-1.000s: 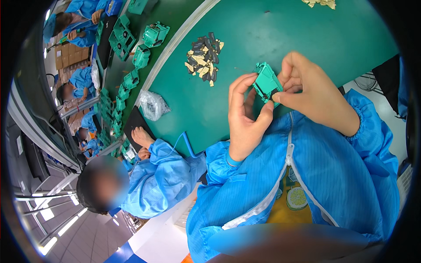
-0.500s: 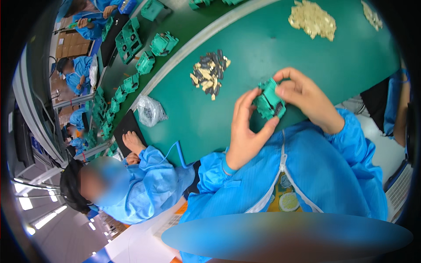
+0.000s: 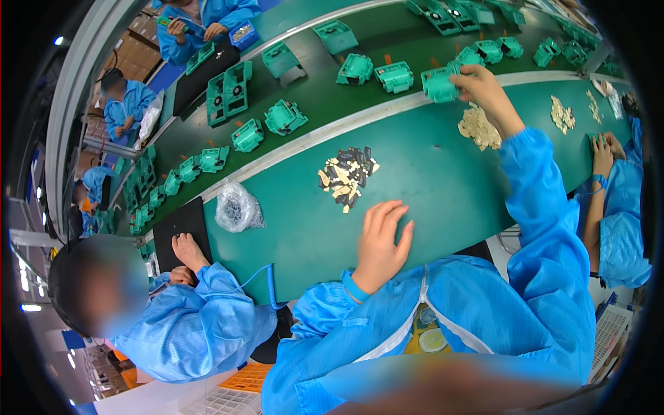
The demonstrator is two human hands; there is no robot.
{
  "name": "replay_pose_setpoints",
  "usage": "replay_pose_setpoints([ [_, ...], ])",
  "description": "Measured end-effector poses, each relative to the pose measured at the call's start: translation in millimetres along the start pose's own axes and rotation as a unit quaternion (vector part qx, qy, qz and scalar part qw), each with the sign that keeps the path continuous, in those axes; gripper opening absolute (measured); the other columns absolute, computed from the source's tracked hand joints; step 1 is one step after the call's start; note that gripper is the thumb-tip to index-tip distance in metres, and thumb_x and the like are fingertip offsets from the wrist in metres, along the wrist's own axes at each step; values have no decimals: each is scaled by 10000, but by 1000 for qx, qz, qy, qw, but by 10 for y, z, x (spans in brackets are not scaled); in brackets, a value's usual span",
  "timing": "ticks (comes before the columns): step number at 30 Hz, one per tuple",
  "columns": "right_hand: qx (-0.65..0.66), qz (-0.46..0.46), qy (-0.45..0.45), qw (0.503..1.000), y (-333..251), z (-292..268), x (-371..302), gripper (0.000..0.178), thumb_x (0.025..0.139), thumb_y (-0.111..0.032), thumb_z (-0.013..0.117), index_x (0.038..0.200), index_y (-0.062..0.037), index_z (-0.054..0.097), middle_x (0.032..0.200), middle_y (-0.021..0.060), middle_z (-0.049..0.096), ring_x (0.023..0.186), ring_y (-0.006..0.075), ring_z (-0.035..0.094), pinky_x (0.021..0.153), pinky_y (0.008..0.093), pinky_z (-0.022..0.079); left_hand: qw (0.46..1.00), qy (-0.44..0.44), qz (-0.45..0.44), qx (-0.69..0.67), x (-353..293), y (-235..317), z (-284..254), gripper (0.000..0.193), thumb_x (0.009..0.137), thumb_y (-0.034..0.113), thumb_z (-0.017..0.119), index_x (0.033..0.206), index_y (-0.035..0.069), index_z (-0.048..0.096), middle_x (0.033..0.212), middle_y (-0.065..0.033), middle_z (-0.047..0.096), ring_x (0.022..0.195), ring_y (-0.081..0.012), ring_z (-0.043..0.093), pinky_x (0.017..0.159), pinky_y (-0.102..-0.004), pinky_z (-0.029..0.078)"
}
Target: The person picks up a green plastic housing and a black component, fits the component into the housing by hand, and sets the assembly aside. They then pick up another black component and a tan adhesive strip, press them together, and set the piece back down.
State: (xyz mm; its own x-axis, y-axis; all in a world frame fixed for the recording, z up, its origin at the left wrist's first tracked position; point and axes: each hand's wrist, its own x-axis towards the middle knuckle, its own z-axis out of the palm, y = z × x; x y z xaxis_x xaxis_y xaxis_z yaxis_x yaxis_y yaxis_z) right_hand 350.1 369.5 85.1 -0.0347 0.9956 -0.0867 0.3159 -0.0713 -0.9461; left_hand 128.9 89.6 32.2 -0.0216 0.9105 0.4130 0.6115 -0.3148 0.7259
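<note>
I am stretching my right hand toward one o'clock, fingers clamped on a green plastic housing at the conveyor belt edge, while my left hand is lying flat and empty on the green table, steadying me below the pile of small parts.

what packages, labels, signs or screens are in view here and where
Clear plastic bag: crumpled, holding small dark parts, on the green table left of the left hand.
Cardboard boxes: brown, stacked at upper left beyond the belt.
No readable labels, signs or screens show.
</note>
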Motion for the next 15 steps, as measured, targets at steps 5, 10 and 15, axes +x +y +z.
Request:
replay_pose_setpoints([
  [5, -60, -5, 27, 998, 489, 220, 1120, 444, 913, -305, 722, 1118, 88, 692, 989, 180, 732, 874, 306, 713, 787, 397, 572, 999, -25, 30, -1, 20, 16, 82, 242, 869, 44, 737, 1101, 16, 676, 1191, -140, 644, 1108, -361, 605, 938, -435, 513],
  [10, -302, -189, 89, 930, 415, 429, 1023, 368, 911, -281, 678, 1067, 50, 715, 1070, 263, 720, 1004, 430, 690, 883, 492, 539, 1000, -12, 8, 12, -15, -20, 64, 208, 872, 46, 734, 1071, 17, 677, 1169, -137, 646, 1102, -362, 604, 930, -439, 514],
  [15, -117, -317, -6, 941, 104, 477, -197, 229, 965, -135, 637, 1106, 45, 642, 1169, 187, 657, 1044, 353, 654, 871, 401, 549, 999, -3, 26, 28, 49, -78, 10, 185, 871, 49, 736, 1043, 19, 674, 1148, -136, 651, 1086, -350, 611, 919, -422, 514],
])
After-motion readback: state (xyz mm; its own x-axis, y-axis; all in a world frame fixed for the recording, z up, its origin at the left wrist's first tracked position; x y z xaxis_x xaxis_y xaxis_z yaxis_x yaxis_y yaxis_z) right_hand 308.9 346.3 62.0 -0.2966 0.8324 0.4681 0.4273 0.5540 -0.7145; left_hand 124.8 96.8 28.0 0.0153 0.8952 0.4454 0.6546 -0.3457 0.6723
